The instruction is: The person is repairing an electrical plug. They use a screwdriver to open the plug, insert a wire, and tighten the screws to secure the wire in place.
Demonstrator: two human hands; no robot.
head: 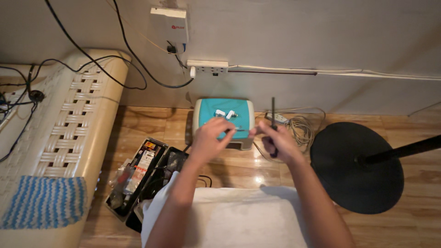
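My left hand [212,133] and my right hand [274,138] meet above a teal and white box-shaped device [205,114] standing on the wooden floor by the wall. My right hand grips a thin black rod-like tool [273,110] that points upward. My left hand pinches a small thin part [239,131] held between both hands; what it is cannot be made out. Two small white pieces [226,113] lie on top of the teal device.
An open black toolbox [138,177] with several tools sits on the floor at left. A cream woven bench [69,133] with a blue striped cloth [43,202] stands further left. A black round stand base [356,167] lies at right, coiled cable [301,128] behind it. A white cloth [243,218] covers my lap.
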